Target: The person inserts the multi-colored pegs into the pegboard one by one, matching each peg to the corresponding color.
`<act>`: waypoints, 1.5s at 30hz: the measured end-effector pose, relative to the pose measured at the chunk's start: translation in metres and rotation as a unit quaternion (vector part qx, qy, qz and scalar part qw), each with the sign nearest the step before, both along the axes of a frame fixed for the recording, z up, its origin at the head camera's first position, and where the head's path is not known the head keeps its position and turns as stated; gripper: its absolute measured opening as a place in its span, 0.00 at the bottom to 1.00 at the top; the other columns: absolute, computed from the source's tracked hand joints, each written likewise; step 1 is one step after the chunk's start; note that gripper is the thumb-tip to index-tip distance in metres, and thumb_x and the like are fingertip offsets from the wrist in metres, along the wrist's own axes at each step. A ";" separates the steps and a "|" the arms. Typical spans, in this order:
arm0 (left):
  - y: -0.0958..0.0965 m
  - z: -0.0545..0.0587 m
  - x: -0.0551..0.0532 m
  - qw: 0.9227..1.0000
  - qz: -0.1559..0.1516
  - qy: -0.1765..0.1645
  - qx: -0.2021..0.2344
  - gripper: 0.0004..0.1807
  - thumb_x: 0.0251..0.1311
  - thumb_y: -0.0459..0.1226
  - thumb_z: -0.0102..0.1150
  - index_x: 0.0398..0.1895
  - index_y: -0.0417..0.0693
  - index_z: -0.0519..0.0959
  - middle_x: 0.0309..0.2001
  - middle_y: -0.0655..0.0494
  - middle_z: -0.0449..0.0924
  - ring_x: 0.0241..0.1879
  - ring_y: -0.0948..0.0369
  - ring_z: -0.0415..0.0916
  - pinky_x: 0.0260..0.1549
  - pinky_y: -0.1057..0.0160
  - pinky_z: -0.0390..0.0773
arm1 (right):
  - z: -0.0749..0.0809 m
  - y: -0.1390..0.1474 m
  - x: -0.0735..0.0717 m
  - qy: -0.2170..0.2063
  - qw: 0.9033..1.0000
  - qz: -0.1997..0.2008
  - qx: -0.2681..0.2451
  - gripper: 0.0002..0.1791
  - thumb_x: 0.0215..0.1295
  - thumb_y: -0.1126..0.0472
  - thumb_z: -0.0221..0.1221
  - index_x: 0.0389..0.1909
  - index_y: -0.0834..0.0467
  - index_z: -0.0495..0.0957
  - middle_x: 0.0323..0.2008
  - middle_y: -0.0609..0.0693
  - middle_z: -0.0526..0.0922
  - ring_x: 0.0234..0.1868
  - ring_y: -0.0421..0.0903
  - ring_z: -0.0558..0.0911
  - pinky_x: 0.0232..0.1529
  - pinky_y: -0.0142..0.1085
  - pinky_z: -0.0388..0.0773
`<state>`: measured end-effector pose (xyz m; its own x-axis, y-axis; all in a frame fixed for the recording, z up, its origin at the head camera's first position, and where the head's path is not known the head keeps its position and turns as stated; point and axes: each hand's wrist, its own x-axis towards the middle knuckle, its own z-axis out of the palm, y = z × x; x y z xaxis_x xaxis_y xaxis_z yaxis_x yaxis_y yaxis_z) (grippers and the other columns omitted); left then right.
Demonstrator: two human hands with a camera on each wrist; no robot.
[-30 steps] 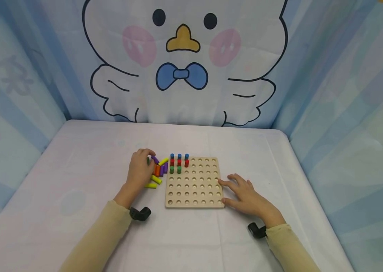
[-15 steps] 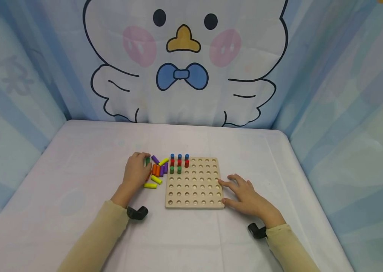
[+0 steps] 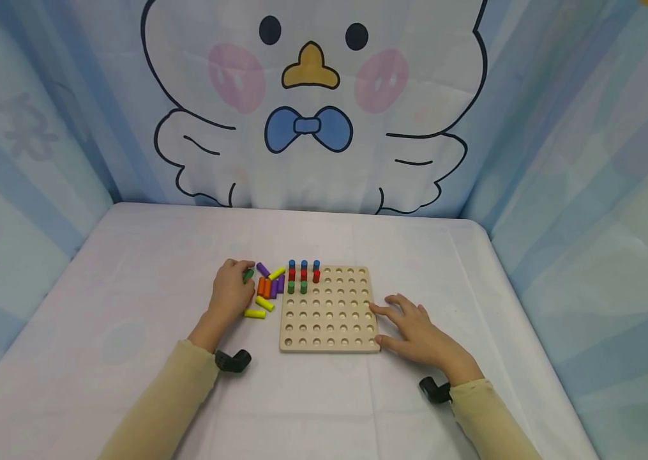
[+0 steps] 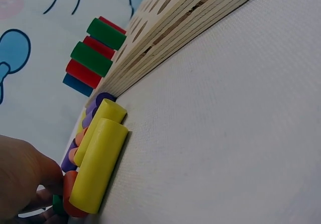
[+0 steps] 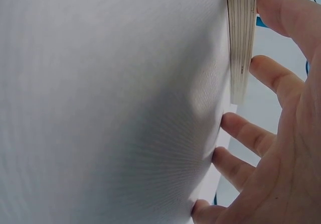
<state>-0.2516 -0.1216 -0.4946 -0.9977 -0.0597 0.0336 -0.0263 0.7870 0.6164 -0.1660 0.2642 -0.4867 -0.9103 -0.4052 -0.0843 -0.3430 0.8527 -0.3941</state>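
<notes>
At the left of the peg board, my left hand pinches a green peg between thumb and fingers. The peg shows as a small green end in the left wrist view, mostly hidden by the fingers. Loose pegs lie beside that hand: yellow, orange, purple and a red one partly behind a yellow one. The wooden peg board has three blue, three red and two green pegs standing at its far left corner. My right hand has spread fingers, with fingertips at the board's right edge.
A white cloth covers the table. Behind it hangs a curtain with a cartoon bird, and more curtains flank the sides. A black wrist camera sits on the left wrist and another on the right.
My left hand has drawn back slightly to the left, uncovering more of the loose pegs. The green peg in its fingers has tilted. My right hand and the board have stayed put.
</notes>
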 end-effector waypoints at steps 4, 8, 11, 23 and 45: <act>0.000 -0.001 0.002 1.000 0.003 0.009 0.010 0.19 0.70 0.30 0.55 0.63 0.40 0.78 0.60 0.37 0.72 0.59 0.43 0.73 0.63 0.44 0.74 | 0.000 0.000 0.000 -0.002 1.000 0.000 -0.003 0.37 0.71 0.39 0.61 0.77 0.42 0.65 0.75 0.60 0.63 0.79 0.65 0.57 0.72 0.74 0.46; 0.000 -0.001 0.003 1.000 0.007 0.021 0.020 0.17 0.70 0.30 0.55 0.61 0.40 0.77 0.60 0.38 0.72 0.59 0.43 0.73 0.63 0.44 0.74 | 0.001 0.000 0.001 -0.002 1.000 0.000 -0.002 0.37 0.71 0.39 0.61 0.77 0.43 0.65 0.75 0.60 0.63 0.79 0.65 0.57 0.72 0.74 0.46; 0.001 0.001 0.003 0.999 0.008 0.024 0.025 0.17 0.70 0.30 0.56 0.60 0.41 0.77 0.60 0.39 0.72 0.58 0.44 0.74 0.63 0.44 0.75 | 0.003 -0.001 0.001 -0.004 1.000 0.000 0.000 0.37 0.71 0.40 0.61 0.77 0.43 0.65 0.75 0.60 0.63 0.79 0.66 0.57 0.71 0.75 0.46; 0.008 0.009 0.007 0.998 0.003 0.056 0.030 0.10 0.71 0.34 0.58 0.51 0.42 0.74 0.52 0.43 0.75 0.47 0.48 0.76 0.50 0.50 0.81 | 0.003 -0.001 0.001 -0.004 1.000 -0.002 0.003 0.37 0.71 0.40 0.61 0.78 0.43 0.65 0.75 0.61 0.63 0.79 0.67 0.56 0.71 0.75 0.46; 0.017 0.019 0.008 0.992 -0.014 0.122 0.039 0.07 0.69 0.39 0.62 0.41 0.46 0.75 0.42 0.48 0.79 0.42 0.52 0.74 0.43 0.55 0.77 | 0.001 0.000 0.000 -0.001 1.000 0.001 0.004 0.37 0.71 0.39 0.61 0.78 0.42 0.65 0.75 0.59 0.63 0.79 0.65 0.58 0.72 0.74 0.47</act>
